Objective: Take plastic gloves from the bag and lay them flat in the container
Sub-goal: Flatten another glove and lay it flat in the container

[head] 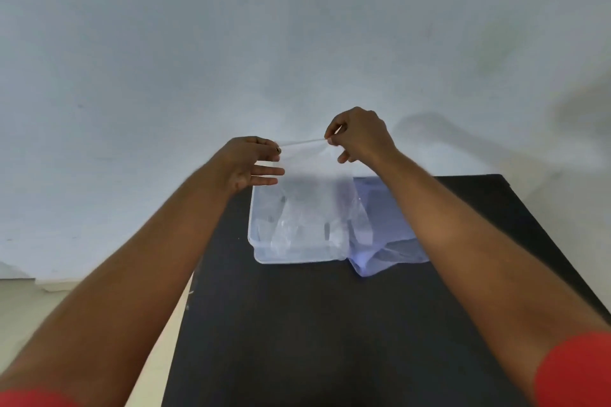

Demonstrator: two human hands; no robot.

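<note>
Left hand (253, 160) up over the far left corner of the container (264, 259), thumb & forefinger pinched on one end of a clear plastic glove (304, 175), other fingers spread out loose toward the right. Red sleeve (29, 399) just showing at the bottom left, forearm bare.

Glove's top edge is pulled taut btwn both hands, a thin straight line, tilting up a bit toward the right. Rest of it hangs down as a see-through sheet, over the container. Can't tell if the bottom of it touches anything inside, too transparent.

Container: clear, shallow, rectangular, sitting on the black desk (330, 324) toward the far end, left of centre. More crumpled clear plastic inside it, prob gloves, can't count them.

Right hand (358, 137) a little higher than the left, thumb & forefinger nipped shut on the other end of the glove, remaining fingers curled under. Right forearm crosses over the bag (393, 241), which lies flat on the desk just beside the container's right wall, touching it — thin, bluish, wrinkled, near corner poking out toward the viewer. Bag partly hidden by the arm.

Pale wall (198, 43) behind everything, faint shadows of the arms on it at the right. Red sleeve on the right arm too, bottom right corner.
</note>
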